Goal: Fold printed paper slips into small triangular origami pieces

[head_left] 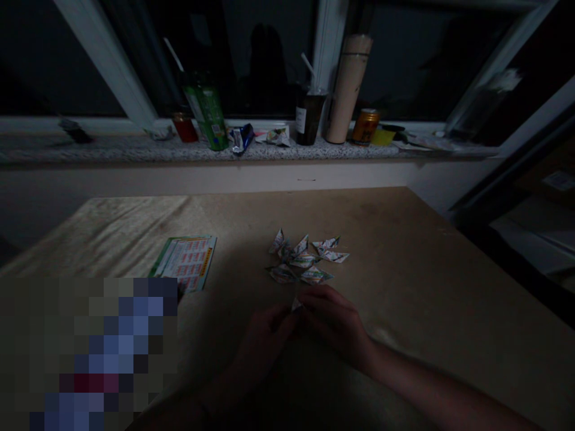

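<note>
Between my two hands is a small folded piece of paper (297, 304), pale and pointed at the top. My left hand (269, 331) pinches it from the left, its fingers closed and mostly in shadow. From the right, my right hand (333, 314) has its fingertips closed on the same paper. Just beyond my hands lies a loose cluster of several folded printed-paper shapes (315, 275) with pointed ends, which look like origami. Dim light hides the finer folds.
Left of my hands lies a stack of printed sheets (191, 261) on the table (386, 239). A pixelated block covers the lower left. Along the windowsill (148, 157) stand a green bottle (211, 120), a cup with a straw (309, 120), a tall tumbler (349, 90) and a can (365, 127).
</note>
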Available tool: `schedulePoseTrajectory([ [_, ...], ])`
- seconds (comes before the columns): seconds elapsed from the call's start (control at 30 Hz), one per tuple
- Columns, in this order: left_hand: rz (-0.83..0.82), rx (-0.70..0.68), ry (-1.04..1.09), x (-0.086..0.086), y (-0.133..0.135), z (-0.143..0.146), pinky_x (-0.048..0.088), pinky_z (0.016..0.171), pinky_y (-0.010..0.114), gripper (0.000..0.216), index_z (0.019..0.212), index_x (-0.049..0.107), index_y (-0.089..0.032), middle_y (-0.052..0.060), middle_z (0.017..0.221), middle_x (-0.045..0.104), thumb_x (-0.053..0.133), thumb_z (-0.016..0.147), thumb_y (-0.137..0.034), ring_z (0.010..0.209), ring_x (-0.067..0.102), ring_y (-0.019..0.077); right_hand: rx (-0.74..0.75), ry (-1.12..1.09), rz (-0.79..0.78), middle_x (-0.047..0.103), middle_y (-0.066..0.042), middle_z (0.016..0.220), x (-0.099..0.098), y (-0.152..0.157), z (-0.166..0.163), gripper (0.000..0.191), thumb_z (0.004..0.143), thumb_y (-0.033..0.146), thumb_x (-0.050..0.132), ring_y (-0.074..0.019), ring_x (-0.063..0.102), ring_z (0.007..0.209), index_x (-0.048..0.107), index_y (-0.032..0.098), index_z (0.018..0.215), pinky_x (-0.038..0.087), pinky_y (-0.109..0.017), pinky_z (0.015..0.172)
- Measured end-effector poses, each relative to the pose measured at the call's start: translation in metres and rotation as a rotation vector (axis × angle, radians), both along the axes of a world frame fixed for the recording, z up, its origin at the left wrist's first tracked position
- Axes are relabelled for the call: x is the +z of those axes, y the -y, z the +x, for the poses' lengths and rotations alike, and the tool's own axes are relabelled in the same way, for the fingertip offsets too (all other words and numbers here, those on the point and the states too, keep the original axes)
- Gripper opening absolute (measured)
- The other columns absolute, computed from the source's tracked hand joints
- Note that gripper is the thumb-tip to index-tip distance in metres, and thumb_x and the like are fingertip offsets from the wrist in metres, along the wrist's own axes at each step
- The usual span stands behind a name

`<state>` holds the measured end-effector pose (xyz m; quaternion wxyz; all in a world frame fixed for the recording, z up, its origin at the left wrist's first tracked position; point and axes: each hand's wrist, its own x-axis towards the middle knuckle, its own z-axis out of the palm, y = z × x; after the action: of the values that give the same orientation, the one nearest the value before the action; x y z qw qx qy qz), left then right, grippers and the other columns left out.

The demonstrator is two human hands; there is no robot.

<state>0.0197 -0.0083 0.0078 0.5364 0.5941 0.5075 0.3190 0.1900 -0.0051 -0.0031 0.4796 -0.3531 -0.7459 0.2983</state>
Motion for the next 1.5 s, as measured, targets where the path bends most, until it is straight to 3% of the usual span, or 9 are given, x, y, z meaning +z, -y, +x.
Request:
schedulePoseTrajectory([
  [0.27,-0.133,0.081,0.164,0.008,0.0,0.0,0.047,0.062,0.025,0.026,0.069,0.067,-0.018,-0.001,0.063,0.068,0.049,0.08,-0.033,0.063,0.063,0.0185,0.053,0.055,0.026,0.057,-0.008,0.109,-0.002,-0.002,0.004,0.036,0.088,0.012,0.048,-0.019,0.057,0.097,0.058,0.03,0.118,0.05,-0.032,0.078],
  [0.43,-0.161,0.145,0.203,0.0,0.001,-0.005,0.047,0.067,0.028,0.026,0.073,0.067,-0.017,0.0,0.063,0.069,0.049,0.08,-0.035,0.064,0.064,0.02,0.077,0.093,0.01,0.055,-0.007,0.114,-0.002,-0.003,0.005,0.037,0.088,0.014,0.048,-0.0203,0.055,0.101,0.057,0.031,0.119,0.05,-0.035,0.081],
  [0.5,-0.129,0.095,0.238,-0.003,-0.001,-0.008,0.047,0.072,0.029,0.035,0.069,0.068,-0.016,0.003,0.068,0.07,0.044,0.083,-0.037,0.068,0.064,0.0206,0.093,0.114,-0.006,0.054,-0.007,0.115,-0.003,-0.002,0.006,0.036,0.088,0.017,0.049,-0.0209,0.054,0.102,0.057,0.032,0.119,0.049,-0.036,0.083],
  [0.63,-0.133,0.006,0.293,0.001,-0.003,-0.008,0.046,0.063,0.026,0.03,0.07,0.068,-0.014,0.003,0.067,0.07,0.059,0.076,-0.042,0.064,0.062,0.019,0.113,0.136,-0.029,0.053,-0.006,0.117,-0.003,-0.001,0.005,0.036,0.088,0.018,0.051,-0.0213,0.053,0.102,0.056,0.033,0.12,0.048,-0.037,0.084],
  [0.97,-0.244,0.029,0.233,0.007,-0.006,-0.001,0.045,0.059,0.023,0.026,0.076,0.068,-0.013,0.0,0.065,0.068,0.067,0.07,-0.038,0.061,0.062,0.0165,0.105,0.006,-0.077,0.051,-0.009,0.112,0.006,-0.004,0.004,0.036,0.087,0.014,0.043,-0.0202,0.051,0.101,0.052,0.025,0.12,0.044,-0.033,0.083],
  [1.03,-0.248,0.005,0.221,0.007,-0.005,-0.001,0.045,0.06,0.023,0.023,0.078,0.068,-0.013,0.0,0.067,0.069,0.066,0.072,-0.036,0.062,0.063,0.0168,0.037,-0.048,-0.155,0.055,-0.007,0.1,0.006,-0.005,0.003,0.028,0.086,0.017,0.044,-0.019,0.053,0.092,0.051,0.022,0.113,0.045,-0.031,0.078],
  [1.13,-0.258,-0.009,0.183,0.007,-0.005,-0.001,0.046,0.061,0.024,0.02,0.075,0.067,-0.014,0.0,0.066,0.07,0.064,0.072,-0.033,0.063,0.064,0.0179,0.022,-0.027,-0.28,0.052,-0.001,0.074,0.002,-0.007,0.002,0.009,0.088,0.026,0.046,-0.0148,0.05,0.068,0.052,0.02,0.085,0.042,-0.024,0.06],
  [1.23,-0.253,-0.041,0.156,0.006,-0.004,0.0,0.047,0.061,0.024,0.019,0.074,0.067,-0.015,0.0,0.067,0.07,0.062,0.073,-0.033,0.063,0.065,0.0186,0.098,0.083,-0.354,0.048,0.002,0.065,-0.003,-0.009,0.0,0.022,0.09,0.032,0.043,-0.0124,0.044,0.06,0.048,0.019,0.072,0.035,-0.022,0.054],
  [1.5,-0.119,-0.107,-0.01,-0.003,0.001,0.0,0.043,0.056,0.021,0.029,0.073,0.068,-0.013,0.001,0.065,0.069,0.058,0.079,-0.04,0.061,0.062,0.0173,0.164,0.082,-0.45,0.048,0.003,0.062,0.0,-0.009,-0.002,0.034,0.092,0.041,0.038,-0.0112,0.042,0.057,0.047,0.019,0.068,0.034,-0.022,0.052],
])
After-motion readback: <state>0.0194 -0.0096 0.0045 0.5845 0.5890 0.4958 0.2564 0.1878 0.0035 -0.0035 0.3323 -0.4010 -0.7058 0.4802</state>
